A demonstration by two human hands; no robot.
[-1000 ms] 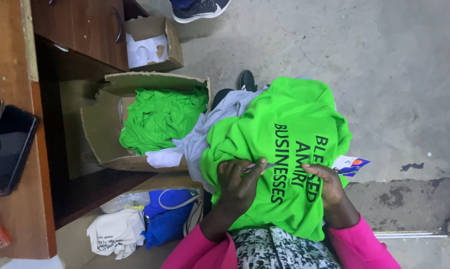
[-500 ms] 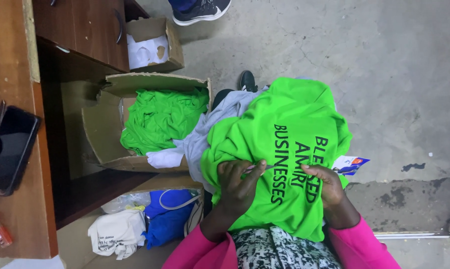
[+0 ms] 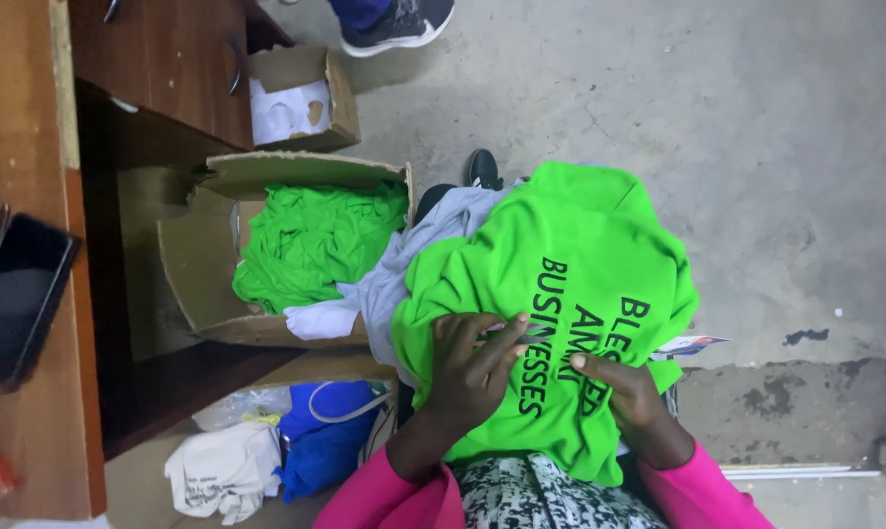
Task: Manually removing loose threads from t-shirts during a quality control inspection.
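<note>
You look down on a grey concrete floor (image 3: 659,108), cracked and stained, with a dark patch at your lower right. To your left stands a brown wooden desk (image 3: 31,127) with a darker drawer front (image 3: 183,73), and deep shadow lies beneath it. Even, soft light falls across the floor.

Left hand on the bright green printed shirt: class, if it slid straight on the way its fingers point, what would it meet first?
Probably the right hand; the left hand points across the bright green printed shirt toward it.
</note>
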